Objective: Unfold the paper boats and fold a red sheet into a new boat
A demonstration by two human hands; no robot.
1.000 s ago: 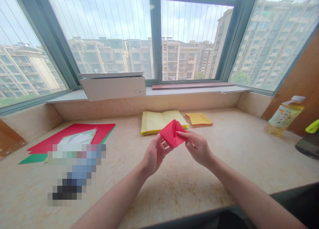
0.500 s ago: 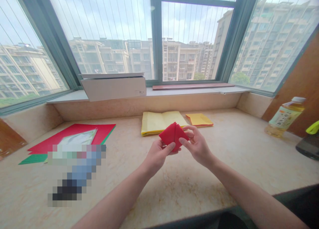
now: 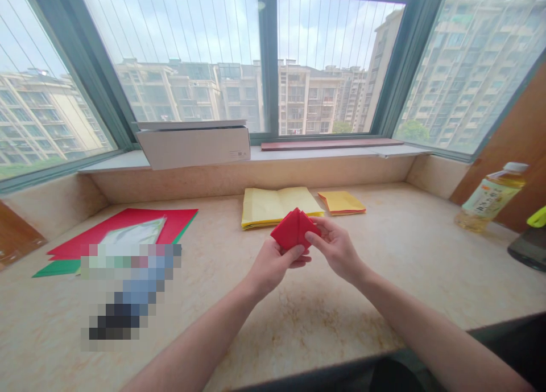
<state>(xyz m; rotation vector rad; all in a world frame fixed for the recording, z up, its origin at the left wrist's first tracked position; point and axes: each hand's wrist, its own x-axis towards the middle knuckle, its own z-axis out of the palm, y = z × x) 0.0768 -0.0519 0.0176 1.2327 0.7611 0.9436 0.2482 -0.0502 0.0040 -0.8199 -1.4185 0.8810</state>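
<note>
I hold a folded red paper piece [image 3: 293, 231] above the marble counter [image 3: 298, 318], between both hands. My left hand [image 3: 273, 264] grips its lower left side, thumb pressed on the front. My right hand [image 3: 336, 247] pinches its right edge with fingers curled behind it. The paper is folded flat into a small diamond-like shape.
An open yellow paper stack [image 3: 275, 205] and a smaller orange folded sheet [image 3: 342, 202] lie behind the hands. Red and green sheets [image 3: 123, 232] lie at left. A white box [image 3: 194, 144] sits on the sill. A bottle [image 3: 488, 197] stands at right.
The red paper, puffed open a second ago, has been pressed flatter and turned slightly. Both hands closed in around it.
</note>
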